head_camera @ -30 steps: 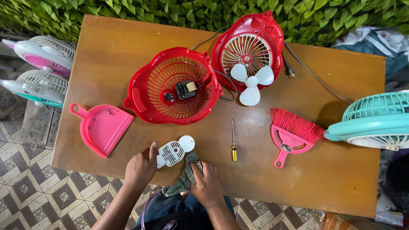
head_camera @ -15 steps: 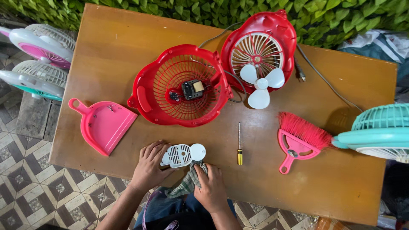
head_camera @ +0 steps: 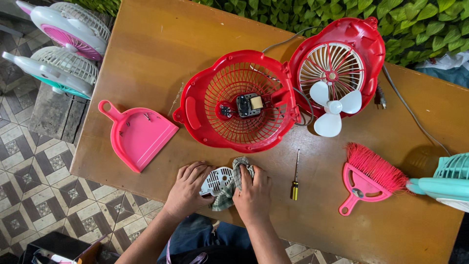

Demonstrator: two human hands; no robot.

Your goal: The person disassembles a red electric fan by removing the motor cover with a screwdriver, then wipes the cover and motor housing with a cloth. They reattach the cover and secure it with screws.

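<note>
Item under hand: a small white vented fan cover, lying at the near edge of the wooden table, directly in front of the person. The left hand is curled around its left side, fingers clenched on the rim and holding it down. The right hand presses a checked cloth against the cover's right side, fingers closed over the cloth; the cloth touches the cover and hangs partly over the table edge.

Just beside the right hand lies a yellow-handled screwdriver, untouched. Beyond the hands sits the red fan housing, opened face up, its small motor exposed at the centre. The red front grille lies touching it on the right, with the white blade resting on its lower edge. A grey cable runs off to the right.

Left of the housing lies a pink dustpan; to the right a pink hand brush, both idle. Other fans stand off the table at left and at the right edge.

Progress, as judged: dismantling appears complete, since housing, grille, blade and cover lie apart. Wiping of the cover is in hand. The remaining parts show no sign of attention either way, and nothing has been refitted
</note>
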